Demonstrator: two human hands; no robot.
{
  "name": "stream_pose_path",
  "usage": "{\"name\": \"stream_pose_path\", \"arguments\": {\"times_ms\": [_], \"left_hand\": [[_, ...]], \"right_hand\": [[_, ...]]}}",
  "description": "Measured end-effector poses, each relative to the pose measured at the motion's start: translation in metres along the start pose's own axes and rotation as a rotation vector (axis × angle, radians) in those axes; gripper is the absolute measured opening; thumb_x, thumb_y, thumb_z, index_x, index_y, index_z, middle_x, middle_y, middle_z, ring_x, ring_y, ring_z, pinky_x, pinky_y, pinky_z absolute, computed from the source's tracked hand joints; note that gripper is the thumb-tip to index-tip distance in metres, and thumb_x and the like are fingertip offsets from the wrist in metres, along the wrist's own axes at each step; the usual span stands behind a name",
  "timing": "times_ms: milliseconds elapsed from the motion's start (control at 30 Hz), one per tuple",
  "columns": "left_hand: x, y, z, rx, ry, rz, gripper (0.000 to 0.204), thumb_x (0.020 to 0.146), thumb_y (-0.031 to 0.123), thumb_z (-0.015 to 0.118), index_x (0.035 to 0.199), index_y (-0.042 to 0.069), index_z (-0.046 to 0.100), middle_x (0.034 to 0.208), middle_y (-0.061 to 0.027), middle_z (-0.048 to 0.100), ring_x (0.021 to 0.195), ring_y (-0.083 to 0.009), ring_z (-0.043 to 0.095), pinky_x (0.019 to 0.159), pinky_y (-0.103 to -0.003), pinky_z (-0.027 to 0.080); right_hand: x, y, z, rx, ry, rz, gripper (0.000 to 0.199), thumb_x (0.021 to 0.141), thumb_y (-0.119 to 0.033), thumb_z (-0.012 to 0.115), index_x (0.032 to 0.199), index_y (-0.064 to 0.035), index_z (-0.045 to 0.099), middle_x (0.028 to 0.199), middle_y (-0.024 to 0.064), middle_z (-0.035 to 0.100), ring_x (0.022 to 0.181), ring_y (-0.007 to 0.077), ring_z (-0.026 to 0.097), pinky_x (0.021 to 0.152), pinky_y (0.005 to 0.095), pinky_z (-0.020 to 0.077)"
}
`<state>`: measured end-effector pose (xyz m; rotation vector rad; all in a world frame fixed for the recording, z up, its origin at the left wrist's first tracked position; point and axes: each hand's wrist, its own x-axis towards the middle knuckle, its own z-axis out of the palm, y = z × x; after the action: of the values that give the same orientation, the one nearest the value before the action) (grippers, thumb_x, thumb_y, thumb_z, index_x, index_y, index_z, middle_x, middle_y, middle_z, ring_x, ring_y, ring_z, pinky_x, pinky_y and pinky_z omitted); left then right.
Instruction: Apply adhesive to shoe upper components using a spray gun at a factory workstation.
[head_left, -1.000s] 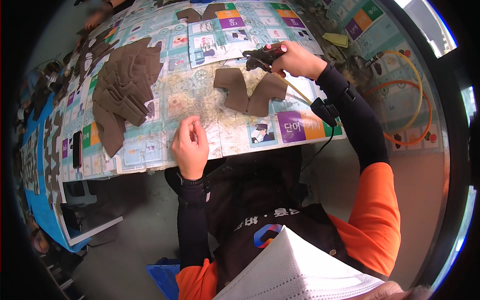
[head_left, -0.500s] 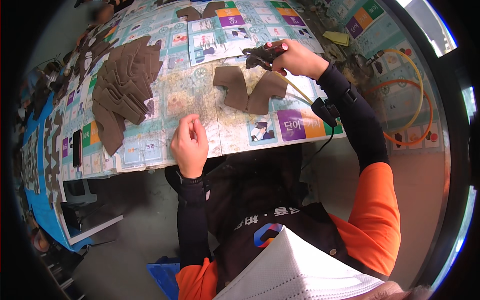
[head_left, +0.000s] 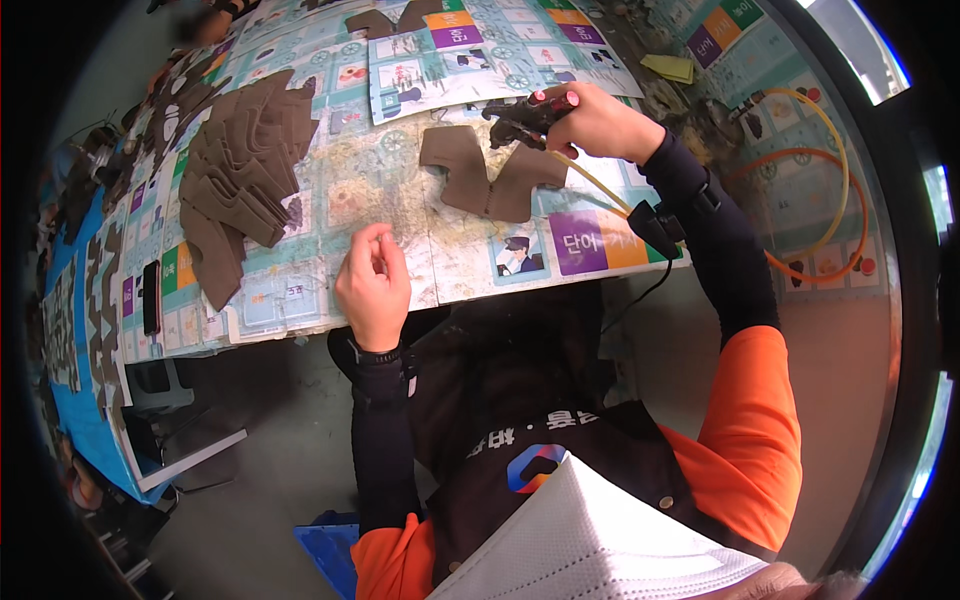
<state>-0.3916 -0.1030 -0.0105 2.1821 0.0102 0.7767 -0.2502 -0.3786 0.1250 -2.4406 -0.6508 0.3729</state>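
My right hand [head_left: 606, 122] grips a dark spray gun [head_left: 522, 120] with a yellowish hose running from it. The gun is above a brown, V-notched cut piece [head_left: 486, 188] lying flat on the printed table cover. My left hand [head_left: 374, 288] rests at the table's front edge with its fingers curled in. Nothing shows in those fingers. To the left of it lies an overlapping stack of brown cut pieces [head_left: 240, 150].
A white printed sheet [head_left: 470, 85] lies behind the cut piece, with another brown piece [head_left: 395, 20] farther back. A phone [head_left: 151, 297] sits at the left. Yellow and orange hoses [head_left: 845, 170] curve at the right, near a yellow pad [head_left: 668, 68].
The view has shifted slightly, so the table things appear a little farther left and up. My right hand still holds the spray gun above the brown piece, and my left hand stays curled.
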Motion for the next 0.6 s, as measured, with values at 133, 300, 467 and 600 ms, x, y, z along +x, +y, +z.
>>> {"name": "stream_pose_path", "arguments": {"times_ms": [133, 300, 467, 600], "left_hand": [[0.000, 0.000, 0.000, 0.018, -0.005, 0.005, 0.009, 0.091, 0.006, 0.063, 0.099, 0.007, 0.064, 0.065, -0.0076, 0.059, 0.055, -0.0245, 0.059, 0.053, -0.036, 0.046], [0.000, -0.001, 0.001, 0.015, 0.001, 0.011, 0.009, 0.091, 0.006, 0.063, 0.099, 0.007, 0.064, 0.066, -0.0077, 0.059, 0.056, -0.0250, 0.059, 0.053, -0.037, 0.046], [0.000, -0.002, 0.002, 0.014, -0.020, 0.001, 0.008, 0.091, 0.006, 0.063, 0.099, 0.008, 0.064, 0.065, -0.0070, 0.060, 0.055, -0.0234, 0.059, 0.053, -0.036, 0.046], [0.000, -0.001, 0.001, 0.020, -0.007, 0.000, 0.008, 0.091, 0.007, 0.063, 0.099, 0.008, 0.064, 0.065, -0.0067, 0.059, 0.055, -0.0225, 0.059, 0.053, -0.035, 0.046]], "right_hand": [[0.000, 0.002, -0.001, 0.047, 0.012, 0.100, 0.009, 0.066, -0.007, 0.065, 0.064, 0.0007, 0.062, 0.079, 0.0140, 0.062, 0.064, 0.0247, 0.056, 0.057, 0.0343, 0.0444], [0.001, 0.007, 0.004, -0.034, 0.048, -0.095, 0.010, 0.066, -0.007, 0.064, 0.066, 0.0016, 0.060, 0.070, 0.0128, 0.059, 0.060, 0.0233, 0.054, 0.055, 0.0344, 0.0428], [-0.009, 0.002, 0.004, 0.032, -0.022, 0.070, 0.010, 0.066, -0.006, 0.064, 0.064, 0.0022, 0.059, 0.069, 0.0108, 0.059, 0.058, 0.0212, 0.052, 0.056, 0.0336, 0.0435], [-0.012, 0.000, 0.006, 0.056, -0.011, 0.046, 0.009, 0.066, -0.006, 0.064, 0.065, 0.0017, 0.060, 0.066, 0.0108, 0.057, 0.057, 0.0215, 0.051, 0.055, 0.0332, 0.0436]]}}
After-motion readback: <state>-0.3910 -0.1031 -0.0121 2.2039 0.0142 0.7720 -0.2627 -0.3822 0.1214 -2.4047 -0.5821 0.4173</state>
